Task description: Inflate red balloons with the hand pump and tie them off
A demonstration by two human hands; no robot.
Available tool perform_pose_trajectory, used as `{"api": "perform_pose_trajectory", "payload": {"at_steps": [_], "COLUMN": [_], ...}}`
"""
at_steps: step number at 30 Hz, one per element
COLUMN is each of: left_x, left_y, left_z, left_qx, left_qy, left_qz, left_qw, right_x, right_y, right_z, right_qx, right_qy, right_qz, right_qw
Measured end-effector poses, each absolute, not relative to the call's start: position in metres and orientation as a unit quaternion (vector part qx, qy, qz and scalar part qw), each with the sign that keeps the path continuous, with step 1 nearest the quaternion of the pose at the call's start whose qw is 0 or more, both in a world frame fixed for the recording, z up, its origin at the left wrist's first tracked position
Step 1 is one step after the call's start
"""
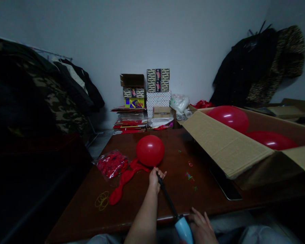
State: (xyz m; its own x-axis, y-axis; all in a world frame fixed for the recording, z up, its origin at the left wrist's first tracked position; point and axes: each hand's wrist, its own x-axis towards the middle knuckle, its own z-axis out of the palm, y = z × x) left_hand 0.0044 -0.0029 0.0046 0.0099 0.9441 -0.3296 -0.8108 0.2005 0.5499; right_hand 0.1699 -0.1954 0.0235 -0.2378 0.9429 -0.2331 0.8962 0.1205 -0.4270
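An inflated red balloon [150, 150] stands just above the dark brown table [167, 200]. My left hand [156, 178] is closed around the balloon's neck, beside the black tip of a hand pump [183, 230] with a light blue body. The pump slants down toward the table's front edge. My right hand [202, 225] lies beside the blue body with its fingers apart; its lower part is cut off by the frame. Limp red balloons [124, 178] rest left of my left hand, next to a clear bag of red balloons [112, 164].
An open cardboard box [228, 145] holding inflated red balloons [228, 118] stands at the right, with a black phone [226, 184] beside it. Yellow rubber bands [102, 200] lie at the left; small coloured bands [189, 177] are scattered right of centre. Stacked boxes [158, 80] stand behind the table.
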Motion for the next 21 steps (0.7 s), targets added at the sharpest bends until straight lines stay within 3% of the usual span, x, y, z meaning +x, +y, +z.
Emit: {"api": "perform_pose_trajectory", "payload": {"at_steps": [10,21], "left_x": [0.003,0.002], "left_y": [-0.003,0.001], "left_z": [0.004,0.001], "left_qx": [0.097,0.117], "left_qy": [0.324,0.316], "left_qz": [0.618,0.612], "left_qw": [0.709,0.715], "right_x": [0.160,0.109], "right_y": [-0.187,-0.109], "right_z": [0.043,0.057], "right_qx": [-0.620,-0.651], "right_qy": [-0.746,-0.729], "right_qz": [0.229,0.159], "right_qw": [0.081,0.139]}}
